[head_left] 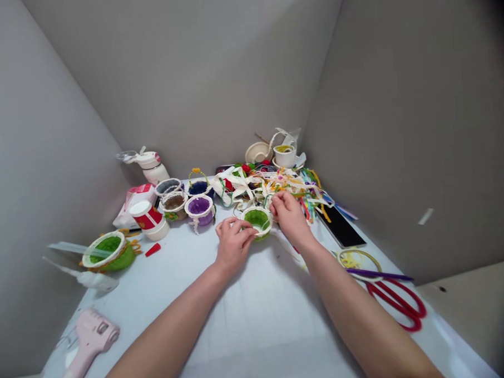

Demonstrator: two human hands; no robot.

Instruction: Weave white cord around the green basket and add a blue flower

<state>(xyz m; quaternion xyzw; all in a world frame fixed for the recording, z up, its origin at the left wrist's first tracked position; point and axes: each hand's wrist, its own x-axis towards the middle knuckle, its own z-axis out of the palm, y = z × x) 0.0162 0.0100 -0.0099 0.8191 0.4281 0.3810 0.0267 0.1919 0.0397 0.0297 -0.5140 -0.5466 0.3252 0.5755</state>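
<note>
Plain gray walls [188, 75] enclosed a white table [241, 323]. A tangled pile of ribbons and lace [293, 181] spread across its far right part. A pale pink glue gun [93, 332] lay near left, a white bottle [154, 168] stood far left, and red-handled scissors [399, 305] lay near right, with a black phone [341, 227] beyond them. At the middle were a person's two bare hands. The left hand [236, 245] was half curled, touching the near left rim of a small green cup; whether it gripped firmly could not be told. The right hand [290, 218] was closed in a pinch just right of the rim; anything between its fingertips was too small to tell. A larger green basket [123, 258] sat at left. The small green cup [257, 218] stood upright between the hands, right of a purple cup [200, 211]. A red scrap [153, 249] lay at left.
</note>
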